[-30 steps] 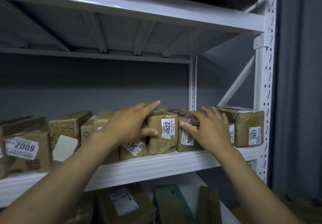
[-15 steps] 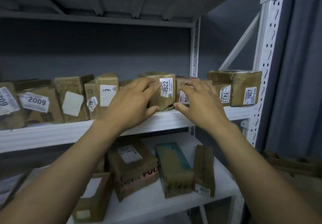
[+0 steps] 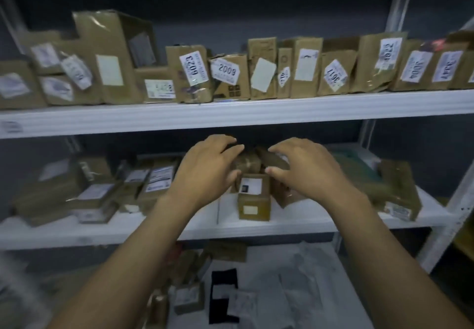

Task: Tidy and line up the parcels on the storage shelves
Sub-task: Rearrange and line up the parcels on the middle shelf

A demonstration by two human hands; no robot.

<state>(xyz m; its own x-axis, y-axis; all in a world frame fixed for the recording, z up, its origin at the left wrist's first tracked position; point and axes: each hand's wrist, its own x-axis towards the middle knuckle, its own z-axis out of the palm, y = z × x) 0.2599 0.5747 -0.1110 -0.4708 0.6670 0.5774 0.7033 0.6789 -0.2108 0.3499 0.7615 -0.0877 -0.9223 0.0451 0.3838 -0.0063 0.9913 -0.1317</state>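
Observation:
The upper shelf (image 3: pixel 256 109) carries a row of upright brown parcels with numbered labels, such as parcel 6023 (image 3: pixel 191 72) and parcel 2009 (image 3: pixel 228 77). On the middle shelf (image 3: pixel 295 222) parcels lie in loose heaps. My left hand (image 3: pixel 207 172) and my right hand (image 3: pixel 304 172) reach in there side by side, fingers spread and curved over a taped brown parcel (image 3: pixel 247 162) at the back. Just below the thumbs, a small labelled box (image 3: pixel 254 199) stands upright. Neither hand has lifted anything.
A flat pile of parcels (image 3: pixel 84 190) lies left on the middle shelf, and a green-topped parcel (image 3: pixel 359 159) with brown ones lies right. The bottom shelf holds grey bags (image 3: pixel 295 277) and small boxes (image 3: pixel 189 298). A white upright (image 3: pixel 451 216) stands at right.
Both hands have left the 4822 parcel on the upper shelf and dropped to the middle shelf. My view has tilted down and shifted left.

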